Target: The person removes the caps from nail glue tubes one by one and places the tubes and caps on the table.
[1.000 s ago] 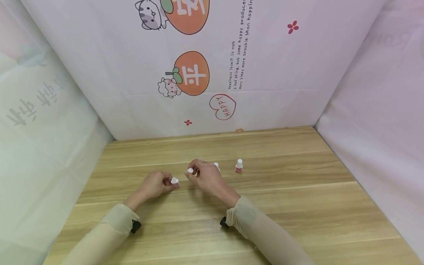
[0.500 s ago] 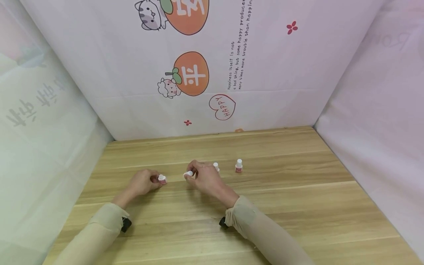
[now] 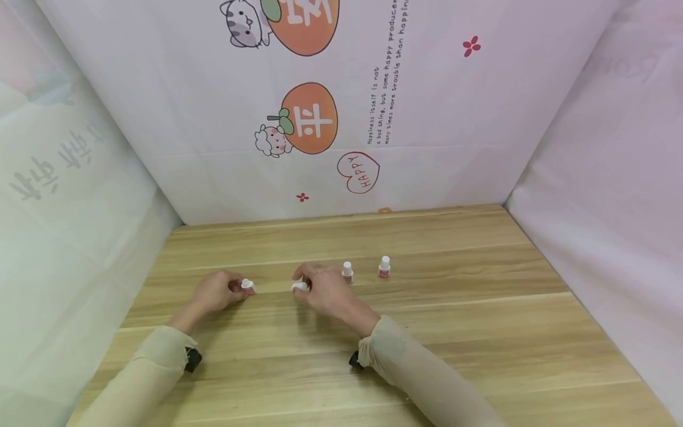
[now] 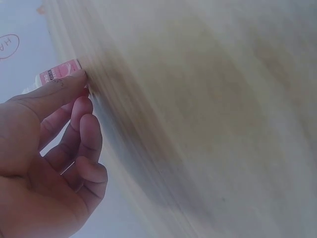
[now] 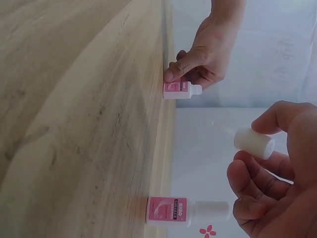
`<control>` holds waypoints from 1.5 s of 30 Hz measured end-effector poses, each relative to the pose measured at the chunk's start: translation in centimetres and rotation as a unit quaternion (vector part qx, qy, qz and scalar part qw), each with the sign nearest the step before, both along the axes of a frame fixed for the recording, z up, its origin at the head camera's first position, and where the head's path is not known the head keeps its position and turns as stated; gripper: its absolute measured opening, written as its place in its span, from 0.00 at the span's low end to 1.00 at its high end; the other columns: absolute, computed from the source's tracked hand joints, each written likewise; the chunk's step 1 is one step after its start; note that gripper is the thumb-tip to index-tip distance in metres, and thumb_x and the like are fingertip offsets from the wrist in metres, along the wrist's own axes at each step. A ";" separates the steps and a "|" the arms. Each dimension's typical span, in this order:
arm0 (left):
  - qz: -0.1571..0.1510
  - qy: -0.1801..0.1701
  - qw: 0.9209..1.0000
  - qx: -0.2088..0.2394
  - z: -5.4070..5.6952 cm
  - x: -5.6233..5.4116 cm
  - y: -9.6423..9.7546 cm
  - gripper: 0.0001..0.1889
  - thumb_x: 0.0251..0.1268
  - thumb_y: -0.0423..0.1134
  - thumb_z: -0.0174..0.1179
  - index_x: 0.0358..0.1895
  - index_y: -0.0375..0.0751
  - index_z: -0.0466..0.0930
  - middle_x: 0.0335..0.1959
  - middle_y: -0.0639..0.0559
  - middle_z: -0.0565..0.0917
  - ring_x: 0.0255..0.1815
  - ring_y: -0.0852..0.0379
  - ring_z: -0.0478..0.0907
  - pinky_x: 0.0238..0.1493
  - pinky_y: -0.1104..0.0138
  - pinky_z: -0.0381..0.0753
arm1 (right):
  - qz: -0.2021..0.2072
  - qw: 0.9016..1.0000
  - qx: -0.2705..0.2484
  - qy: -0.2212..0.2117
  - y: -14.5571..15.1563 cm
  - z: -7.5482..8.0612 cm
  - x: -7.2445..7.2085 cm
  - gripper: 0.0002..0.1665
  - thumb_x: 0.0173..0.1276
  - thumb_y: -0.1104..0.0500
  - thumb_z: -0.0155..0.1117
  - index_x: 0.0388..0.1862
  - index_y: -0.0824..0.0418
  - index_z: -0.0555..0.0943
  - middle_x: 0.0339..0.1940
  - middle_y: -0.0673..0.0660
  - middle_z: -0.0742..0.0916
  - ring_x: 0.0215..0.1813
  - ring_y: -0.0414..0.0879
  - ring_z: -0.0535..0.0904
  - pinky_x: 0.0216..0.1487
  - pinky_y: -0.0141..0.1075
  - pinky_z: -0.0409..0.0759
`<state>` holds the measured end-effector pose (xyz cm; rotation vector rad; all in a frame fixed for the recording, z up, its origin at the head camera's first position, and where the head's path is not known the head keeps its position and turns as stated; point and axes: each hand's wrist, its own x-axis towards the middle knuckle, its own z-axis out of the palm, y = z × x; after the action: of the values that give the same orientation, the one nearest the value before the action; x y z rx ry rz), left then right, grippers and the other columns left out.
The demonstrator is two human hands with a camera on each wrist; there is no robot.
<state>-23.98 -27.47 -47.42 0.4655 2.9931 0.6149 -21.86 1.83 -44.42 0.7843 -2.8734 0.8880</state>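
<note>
bottle (image 3: 248,287) in l hand (image 3: 213,290): small, white w/ pink label, about upright, at the left end of the grp. thumb on the label side, fingers opp., so that grip's closed down to the bottle's width; other fingers loosely bent. narrow white nozzle exposed on top. base is at or just over wood table (image 3: 320,379), can't tell which.

r hand (image 3: 325,290) pinches white cap (image 5: 253,143) btwn thumb & a fingertip, gap only as wide as the cap, remaining fingers curled nearby. cap's tilted, off the table, btwn the l hand's bottle & the other two. faint thin bit at its end in r wrist view, too blurry to id.

middle bottle (image 3: 347,273) stands upright just beside r hand, capped, same pink label. right bottle (image 3: 385,267) likewise upright & capped, a bit further right, apart from it.

behind: white backdrop (image 3: 437,118) w/ orange fruit print (image 3: 309,118), red heart (image 3: 358,172) reading "happy", few small red flowers. beige sleeve (image 3: 155,362) on l arm, another on r; black device (image 3: 193,359) at l wrist, one at r too.
</note>
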 end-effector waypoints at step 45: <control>0.038 -0.035 0.998 -0.044 2.5 1.7 -3.1 0.10 0.58 0.37 0.70 0.42 0.40 0.86 0.32 0.52 0.86 0.34 0.56 0.80 0.40 0.56 0.79 | 0.076 0.989 0.126 0.018 -8.4 -1.8 -0.6 0.15 0.70 0.45 0.64 0.53 0.44 0.83 0.42 0.41 0.87 0.42 0.36 0.79 0.38 0.29 0.76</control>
<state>-22.33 -30.56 -44.92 0.3201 2.9672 0.4924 -22.45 -6.54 -46.23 1.0408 -2.9623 0.5179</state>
